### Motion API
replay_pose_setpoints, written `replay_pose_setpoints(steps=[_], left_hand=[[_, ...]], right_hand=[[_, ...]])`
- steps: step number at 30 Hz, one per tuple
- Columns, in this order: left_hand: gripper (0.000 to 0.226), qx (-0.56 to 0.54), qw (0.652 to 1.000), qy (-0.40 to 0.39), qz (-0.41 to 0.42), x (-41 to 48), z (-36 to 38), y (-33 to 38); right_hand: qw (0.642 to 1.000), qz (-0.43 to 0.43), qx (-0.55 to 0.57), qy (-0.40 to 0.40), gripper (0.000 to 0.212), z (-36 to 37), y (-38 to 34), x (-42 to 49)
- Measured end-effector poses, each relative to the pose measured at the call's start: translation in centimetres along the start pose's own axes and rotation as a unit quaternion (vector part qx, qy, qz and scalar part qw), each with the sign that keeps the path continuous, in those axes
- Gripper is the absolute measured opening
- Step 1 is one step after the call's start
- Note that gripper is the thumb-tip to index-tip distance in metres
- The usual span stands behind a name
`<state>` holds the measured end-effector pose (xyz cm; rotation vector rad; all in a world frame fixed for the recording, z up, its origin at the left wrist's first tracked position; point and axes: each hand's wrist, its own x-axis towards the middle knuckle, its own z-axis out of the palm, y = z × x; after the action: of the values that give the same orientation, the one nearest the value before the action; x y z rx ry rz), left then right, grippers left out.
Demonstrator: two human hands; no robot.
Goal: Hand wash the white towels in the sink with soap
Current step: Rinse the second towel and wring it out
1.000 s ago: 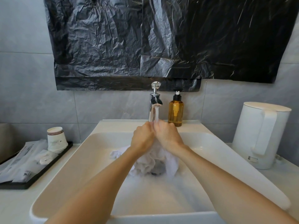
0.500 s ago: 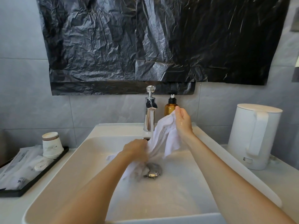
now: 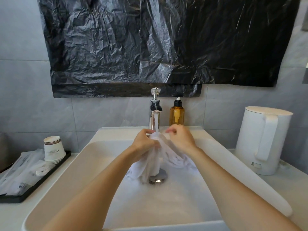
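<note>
**Entry: washbasin, centre of frame.**

- Change: half a second ago the right hand [image 3: 181, 139] was high by the soap bottle, lifting a corner, while the left hand [image 3: 145, 142] pressed low near the drain. They now meet under the tap, as they did a second ago. I read this as one stroke of a repeated rub, so the washing is mid-course and not finished.
- Left hand: clenched round the bunched top of the white cloth towel [image 3: 155, 162].
- Right hand: fingers curled, seemingly pinching a fold of the same towel. The fingertips are blurred.
- Towel: gathered between the hands, with its tail hanging into the basin over the drain.
- White rectangular ceramic sink [image 3: 75, 172]: holds the towel, shallow cloudy water and a chrome drain stopper [image 3: 158, 178].
- Chrome tap with a crystal knob [image 3: 155, 114]: running, the stream landing on the towel.
- Amber pump bottle of soap [image 3: 177, 114]: just right of the tap on the sink ledge, about half full and untouched.
- Black flat tray [image 3: 50, 172]: lower left on the desk. It holds stacked paper cups [image 3: 54, 150] and sealed clear packets [image 3: 21, 172].
- White lidded kettle [image 3: 263, 139]: right of frame, contents hidden.
- Crumpled black plastic sheet [image 3: 150, 47]: upper frame, hung on the grey tiled wall.
</note>
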<state>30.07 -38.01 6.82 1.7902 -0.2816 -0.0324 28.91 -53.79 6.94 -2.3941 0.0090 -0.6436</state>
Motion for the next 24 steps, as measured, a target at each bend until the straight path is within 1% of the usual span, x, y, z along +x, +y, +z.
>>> replay_pose_setpoints(steps=[1, 2, 3, 4, 5, 7, 9, 10, 12, 14, 15, 17, 20, 21, 23, 24], left_hand=[[0.043, -0.015, 1.000, 0.011, -0.003, -0.1, 0.1, 0.0], [0.041, -0.037, 0.999, 0.021, -0.007, -0.2, 0.2, 0.1], [0.041, -0.062, 0.998, 0.028, -0.009, -0.3, 0.2, 0.1], [0.044, -0.084, 0.996, 0.029, -0.009, -0.4, 0.2, 0.1], [0.047, -0.103, 0.994, 0.025, -0.004, -0.5, 0.1, 0.1], [0.051, -0.114, 0.993, 0.011, 0.013, -0.8, 0.2, 0.2], [0.053, -0.089, 0.996, -0.006, 0.013, -0.8, 0.3, 0.3], [0.056, -0.071, 0.997, -0.022, 0.000, -0.8, 0.3, 0.2], [0.053, -0.026, 0.995, -0.082, -0.045, -1.0, 0.0, 0.1], [0.048, 0.010, 0.985, -0.153, -0.083, -1.1, -0.5, 0.0], [0.051, 0.017, 0.982, -0.168, -0.091, -1.1, -0.7, 0.0], [0.059, 0.037, 0.982, -0.164, -0.083, -0.9, -1.0, 0.2], [0.078, 0.086, 0.980, -0.172, -0.057, -1.0, -1.1, 0.6], [0.073, 0.084, 0.979, -0.180, -0.053, -1.0, -1.1, 0.5], [0.038, 0.054, 0.980, -0.189, -0.037, -1.4, -0.8, 0.4], [0.031, 0.029, 0.983, -0.180, -0.026, -1.5, -0.5, 0.2]], right_hand=[[0.993, 0.007, 0.103, -0.049, 0.026, 0.5, -1.0, -0.2], [0.983, 0.026, 0.155, -0.096, 0.033, 1.0, -1.8, -0.6], [0.975, 0.053, 0.174, -0.131, 0.040, 1.5, -2.3, -0.9], [0.969, 0.077, 0.180, -0.149, 0.047, 1.9, -2.4, -1.2], [0.967, 0.097, 0.183, -0.151, 0.054, 2.2, -2.3, -1.3], [0.969, 0.109, 0.180, -0.126, 0.061, 2.3, -2.0, -1.3], [0.971, 0.110, 0.192, -0.089, 0.057, 2.1, -2.1, -1.1], [0.971, 0.110, 0.198, -0.072, 0.055, 2.0, -2.1, -1.1], [0.972, 0.107, 0.207, -0.037, 0.049, 1.6, -2.2, -1.0], [0.972, 0.107, 0.211, -0.002, 0.043, 1.3, -2.3, -0.9], [0.973, 0.111, 0.203, 0.014, 0.042, 1.3, -2.3, -0.8], [0.976, 0.116, 0.180, 0.039, 0.040, 1.1, -2.2, -0.6], [0.984, 0.087, 0.150, 0.049, 0.045, 0.9, -1.8, -0.3], [0.986, 0.074, 0.139, 0.050, 0.045, 0.9, -1.8, -0.4], [0.990, 0.059, 0.121, 0.052, 0.040, 1.2, -1.9, -0.6], [0.990, 0.057, 0.118, 0.051, 0.035, 1.5, -1.9, -0.8]])
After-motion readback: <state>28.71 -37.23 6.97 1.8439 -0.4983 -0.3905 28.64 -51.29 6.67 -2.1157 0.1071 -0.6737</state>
